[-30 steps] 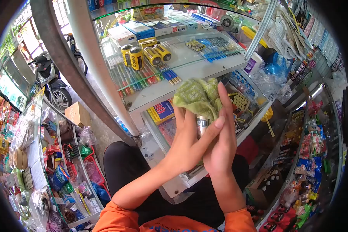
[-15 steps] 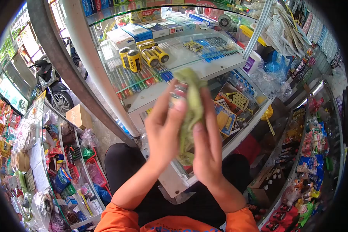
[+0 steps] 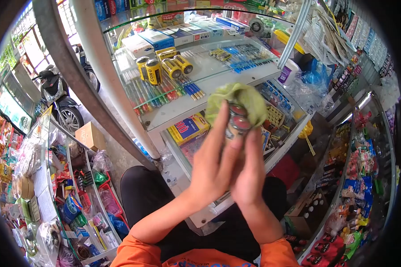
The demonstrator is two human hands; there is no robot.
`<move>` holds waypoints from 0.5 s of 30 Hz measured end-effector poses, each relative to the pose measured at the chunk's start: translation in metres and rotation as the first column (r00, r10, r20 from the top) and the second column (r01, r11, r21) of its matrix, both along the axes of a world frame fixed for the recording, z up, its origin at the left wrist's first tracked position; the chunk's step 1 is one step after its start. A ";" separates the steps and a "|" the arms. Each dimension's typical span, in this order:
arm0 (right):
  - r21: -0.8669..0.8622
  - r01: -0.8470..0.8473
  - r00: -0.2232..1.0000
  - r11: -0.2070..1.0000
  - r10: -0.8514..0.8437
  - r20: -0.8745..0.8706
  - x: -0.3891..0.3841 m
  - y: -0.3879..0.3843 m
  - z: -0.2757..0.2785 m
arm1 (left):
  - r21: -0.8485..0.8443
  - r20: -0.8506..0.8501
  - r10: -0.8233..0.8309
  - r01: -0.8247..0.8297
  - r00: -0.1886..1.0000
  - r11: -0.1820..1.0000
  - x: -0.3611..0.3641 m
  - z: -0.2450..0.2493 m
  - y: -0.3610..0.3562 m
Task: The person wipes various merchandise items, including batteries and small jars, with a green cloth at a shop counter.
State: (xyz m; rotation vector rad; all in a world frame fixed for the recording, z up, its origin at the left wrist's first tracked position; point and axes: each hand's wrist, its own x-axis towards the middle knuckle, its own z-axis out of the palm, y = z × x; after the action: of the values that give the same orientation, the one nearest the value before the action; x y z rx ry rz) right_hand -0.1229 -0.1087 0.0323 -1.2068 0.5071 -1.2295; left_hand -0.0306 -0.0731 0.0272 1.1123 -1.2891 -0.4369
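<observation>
Both hands are together in front of the glass case. My left hand [image 3: 214,162] is closed on a pair of batteries [image 3: 239,119], whose round dark and reddish ends face up. My right hand [image 3: 250,171] is closed beside it, with a green cloth [image 3: 218,104] that fans out behind and around the batteries. The palms and the lower part of the batteries are hidden by the fingers. Beyond the hands, several yellow batteries [image 3: 153,72] stand and lie on the glass shelf [image 3: 209,75].
Rows of pens [image 3: 162,95] lie below the yellow batteries, and small boxes [image 3: 178,35] line the back. A metal post [image 3: 107,75] rises at the left. Packed goods [image 3: 361,191] fill the right side. My knees are under the case's front edge.
Both hands have shifted right and come closer together. The cloth has spread open, and the battery ends now face up. A yellow and blue box is uncovered at the left of the hands.
</observation>
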 end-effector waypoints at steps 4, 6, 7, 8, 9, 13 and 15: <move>0.071 -0.056 0.994 0.996 0.049 0.097 -0.008 -0.007 0.000 | 0.026 0.033 -0.040 0.039 0.999 0.999 -0.004 0.000 -0.002; -0.020 -0.059 0.994 0.998 0.057 -0.091 -0.003 0.004 0.003 | -0.126 0.056 0.080 -0.072 0.995 0.989 0.004 0.001 -0.010; -0.103 -0.062 0.992 0.993 0.050 -0.112 0.000 0.008 0.000 | -0.121 0.004 0.093 -0.092 0.996 0.988 0.007 0.007 -0.008; -0.190 -0.073 0.990 0.979 0.047 -0.136 0.004 0.013 -0.002 | -0.089 -0.109 0.054 -0.064 0.993 0.994 0.010 0.006 -0.009; -0.198 -0.031 0.993 0.980 0.009 -0.114 0.007 0.016 -0.002 | -0.031 -0.098 0.051 -0.054 0.994 0.998 0.010 0.009 -0.005; 0.153 0.022 0.994 0.988 -0.039 0.105 -0.007 -0.013 -0.009 | -0.085 0.156 0.028 -0.014 0.987 0.996 -0.003 0.001 0.005; 0.209 -0.035 0.978 0.977 -0.009 0.207 -0.010 -0.012 0.003 | -0.143 0.246 0.048 -0.013 0.968 0.990 -0.006 0.000 0.002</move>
State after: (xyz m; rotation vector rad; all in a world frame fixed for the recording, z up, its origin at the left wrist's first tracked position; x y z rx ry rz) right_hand -0.1326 -0.1212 0.0351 -0.8899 0.4614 -1.2405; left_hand -0.0364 -0.0706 0.0276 1.0906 -1.4960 -0.1831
